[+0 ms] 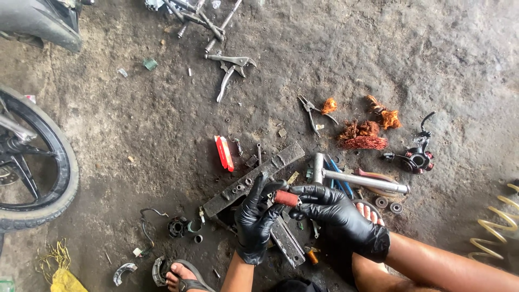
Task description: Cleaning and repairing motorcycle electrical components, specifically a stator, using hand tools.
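Gripping a reddish coil [286,198], both gloved hands, left hand [256,219] and right hand [338,216], hide its ends.

Flat red-and-white packet [224,153] on the dirt floor [135,130]

Black gloves [324,216], reddish-brown coil [286,198], orange copper wire [363,136], red-white lighter [224,153], yellow spring [494,227]

Locking pliers [231,69], copper wire [363,136], motorcycle wheel [38,162] on floor [432,54]
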